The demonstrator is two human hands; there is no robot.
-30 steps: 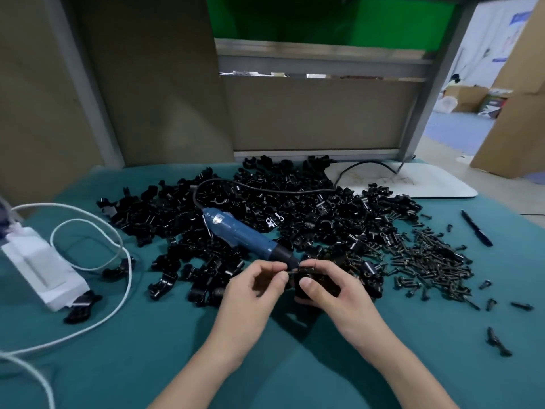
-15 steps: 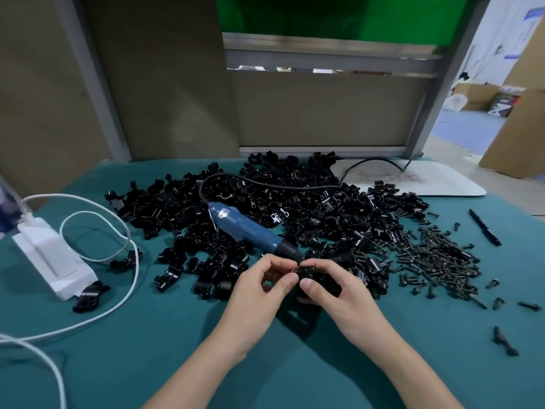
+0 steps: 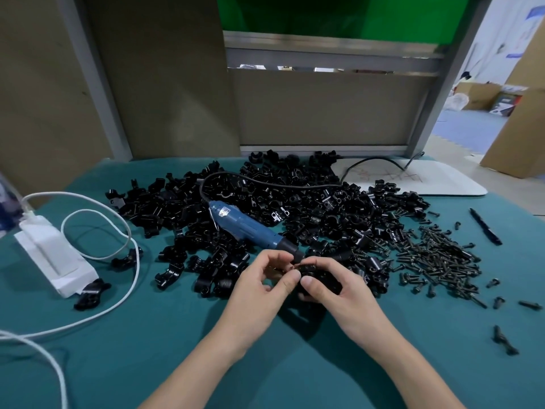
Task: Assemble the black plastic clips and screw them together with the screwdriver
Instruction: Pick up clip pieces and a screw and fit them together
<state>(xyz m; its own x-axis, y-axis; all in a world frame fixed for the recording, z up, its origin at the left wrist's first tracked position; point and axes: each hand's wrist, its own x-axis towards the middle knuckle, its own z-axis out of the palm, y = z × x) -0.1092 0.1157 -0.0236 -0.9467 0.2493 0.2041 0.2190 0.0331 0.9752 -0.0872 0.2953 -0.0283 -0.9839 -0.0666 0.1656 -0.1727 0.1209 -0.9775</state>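
While my right hand (image 3: 339, 290) is gripping a clip (image 3: 323, 280) at the near edge of the pile (image 3: 309, 208), my left hand (image 3: 256, 278) is pinching the clip's left end. The screwdriver (image 3: 247, 228) is lying on the pile, its tip just behind my fingers, and the screws (image 3: 436, 255) are lying to the right.

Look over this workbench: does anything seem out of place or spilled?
The blue screwdriver lies on top of the clip pile, not beside it. A few stray screws lie apart from the screw heap, farther right.
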